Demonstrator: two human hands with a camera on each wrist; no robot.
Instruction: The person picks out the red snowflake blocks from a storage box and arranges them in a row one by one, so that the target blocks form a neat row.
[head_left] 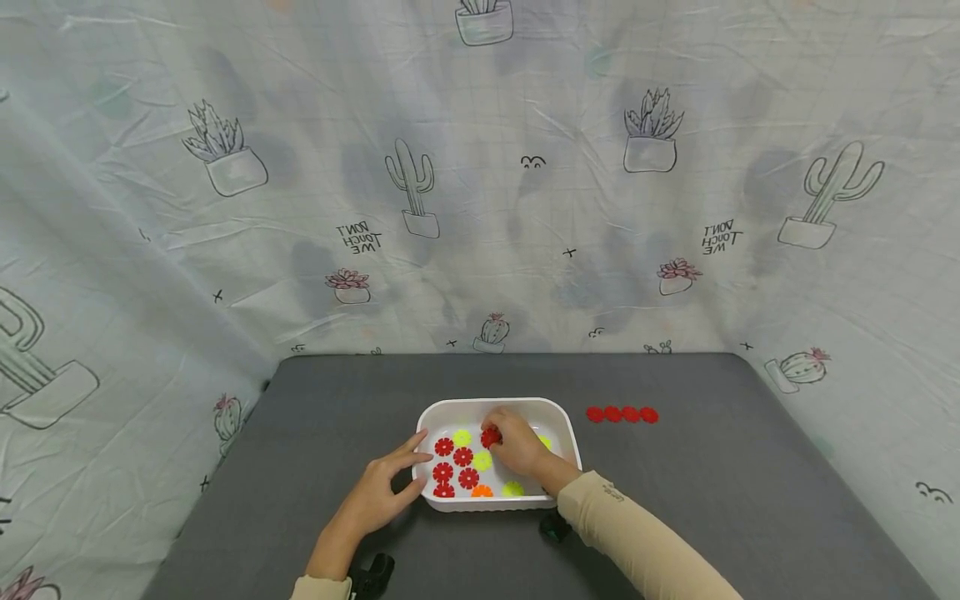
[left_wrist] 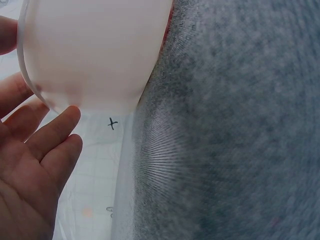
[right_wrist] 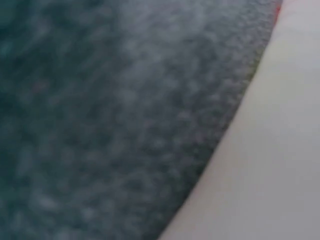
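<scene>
A white tray sits on the grey table and holds several red, yellow-green and orange flower-shaped discs. My right hand reaches into the tray and pinches a red disc. My left hand rests with straight fingers against the tray's left wall. In the left wrist view the fingers lie against the tray's white side. The right wrist view is blurred and shows only grey table and a pale surface.
A row of several red discs lies on the table to the right of the tray. A cactus-print cloth hangs behind and at both sides. The table's far edge meets the cloth.
</scene>
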